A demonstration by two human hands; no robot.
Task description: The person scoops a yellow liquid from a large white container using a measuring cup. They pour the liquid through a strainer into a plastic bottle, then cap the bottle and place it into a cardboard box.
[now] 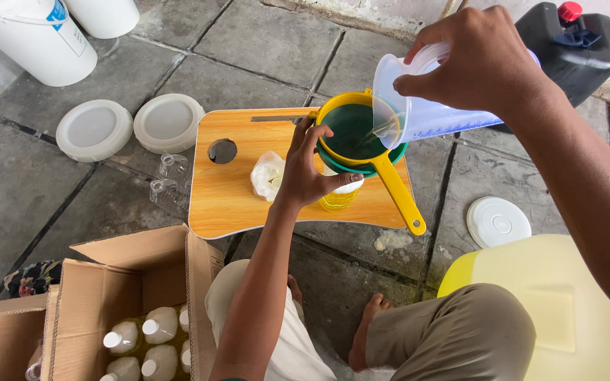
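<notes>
My right hand grips a clear plastic measuring jug, tilted so that a thin stream of yellowish liquid runs from its spout into a yellow strainer set in a green funnel. The funnel stands in a small bottle of yellow liquid on a low wooden table. My left hand wraps around the bottle's neck and steadies the funnel's rim. A crumpled clear plastic bag lies just left of that hand.
A cardboard box at lower left holds several capped bottles. Two white lids and white buckets sit at upper left, empty clear bottles beside the table. A black jerrycan stands upper right, a yellow container and another white lid lower right.
</notes>
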